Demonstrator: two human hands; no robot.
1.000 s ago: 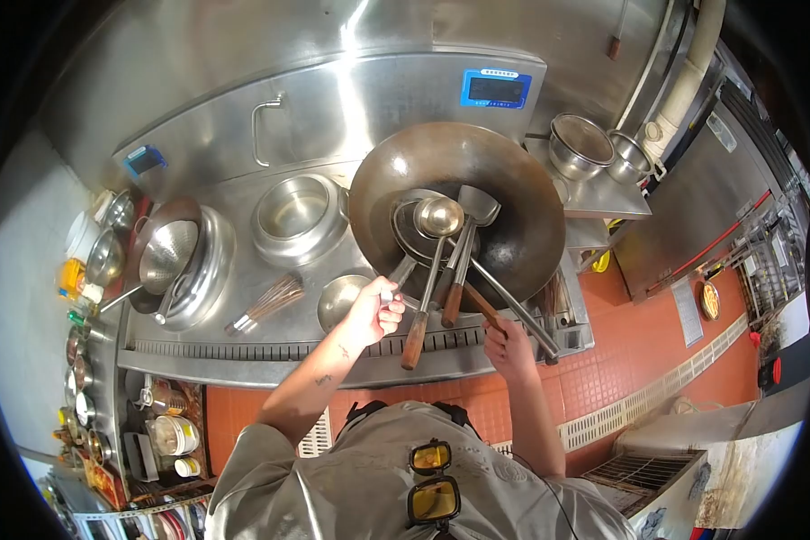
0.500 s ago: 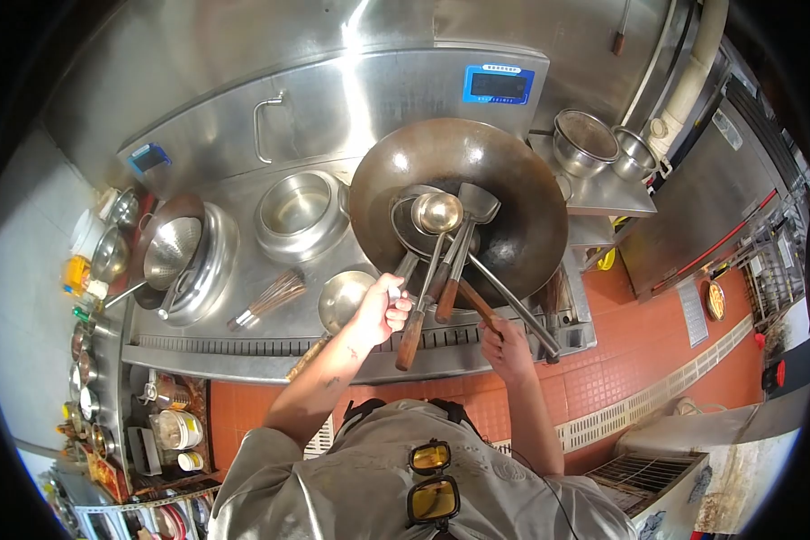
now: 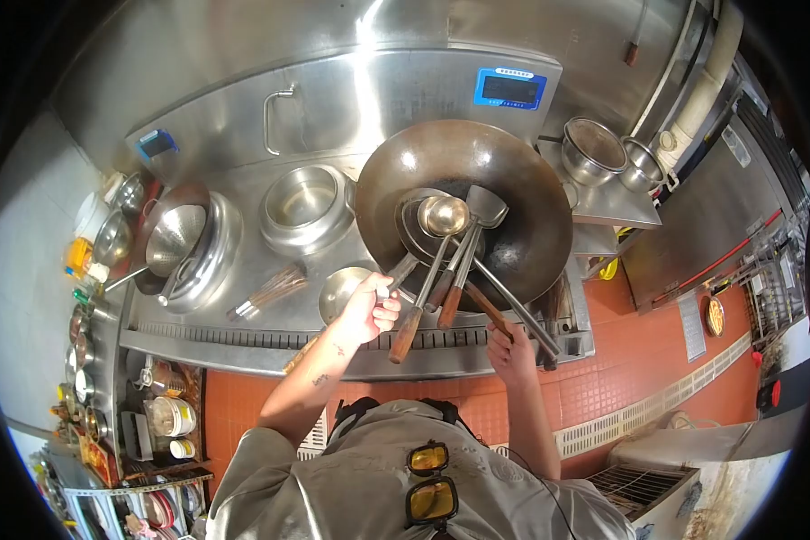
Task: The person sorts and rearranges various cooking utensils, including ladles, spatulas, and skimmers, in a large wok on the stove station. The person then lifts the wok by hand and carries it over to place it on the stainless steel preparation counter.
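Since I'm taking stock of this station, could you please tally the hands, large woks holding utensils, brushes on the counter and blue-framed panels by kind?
Hands: 2
Large wok: 1
Brush: 1
Blue-framed panels: 2
Total: 6

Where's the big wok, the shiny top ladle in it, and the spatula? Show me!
Wok [image 3: 533, 216]: head view, on its bare inside wall.
Top ladle [image 3: 448, 216]: head view, on its round bowl.
Spatula [image 3: 487, 205]: head view, on its flat blade.
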